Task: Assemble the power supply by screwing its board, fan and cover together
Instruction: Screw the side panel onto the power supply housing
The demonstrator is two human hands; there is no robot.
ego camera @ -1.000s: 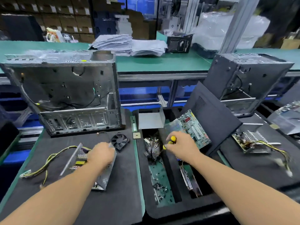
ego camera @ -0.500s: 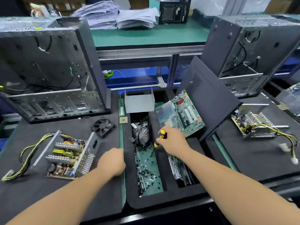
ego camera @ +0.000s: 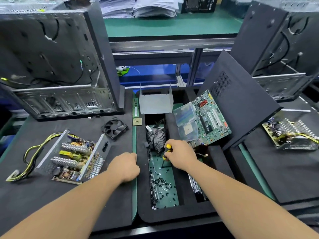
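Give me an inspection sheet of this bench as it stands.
Surface: black foam mat, green strip between mats.
Job's things: open power supply with board inside; fan loose behind it; metal cover at tray's back; screws in tray.
Clutter: heatsink, motherboard, CPU chip.
Grippers: left hand closed, empty-looking; right hand grips screwdriver.
Cables: yellow bundle trails left.
Surroundings: computer case, paper stacks.

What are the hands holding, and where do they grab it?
The right hand grips a screwdriver by its yellow-and-black handle. The left hand is a closed fist with nothing showing in it.
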